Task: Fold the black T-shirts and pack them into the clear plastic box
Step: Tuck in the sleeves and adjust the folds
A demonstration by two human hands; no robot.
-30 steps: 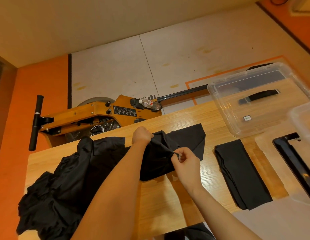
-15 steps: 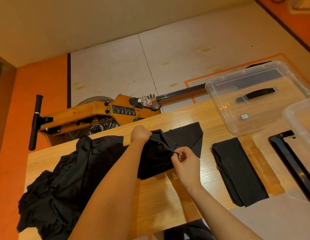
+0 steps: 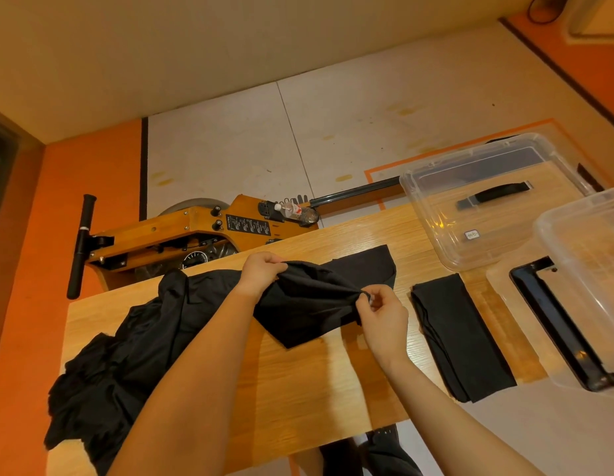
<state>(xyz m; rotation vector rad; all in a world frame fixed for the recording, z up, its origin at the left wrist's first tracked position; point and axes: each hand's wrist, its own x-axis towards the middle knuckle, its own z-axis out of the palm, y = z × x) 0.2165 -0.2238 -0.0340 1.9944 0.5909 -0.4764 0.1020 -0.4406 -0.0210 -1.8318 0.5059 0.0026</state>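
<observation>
A black T-shirt (image 3: 309, 304) is lifted a little off the wooden table (image 3: 316, 389) in the middle. My left hand (image 3: 259, 271) grips its far edge and my right hand (image 3: 381, 312) pinches its near right edge. A heap of unfolded black T-shirts (image 3: 106, 365) covers the table's left side, partly hidden by my left forearm. One folded black T-shirt (image 3: 460, 334) lies flat to the right. A clear plastic box (image 3: 436, 235) sits at the far right corner with nothing black packed in it. A second clear box (image 3: 594, 304) stands at the right edge.
A clear lid with a black handle (image 3: 553, 324) lies beside the right box. Behind the table stands a wooden rowing machine (image 3: 182, 235) with a plastic bottle (image 3: 295, 211) on it. The floor is orange and white. Dark cloth (image 3: 384, 451) shows below the table's near edge.
Both hands have raised and bunched the shirt slightly, drawing its edge toward the right hand. The folded shirt and the boxes have not moved.
</observation>
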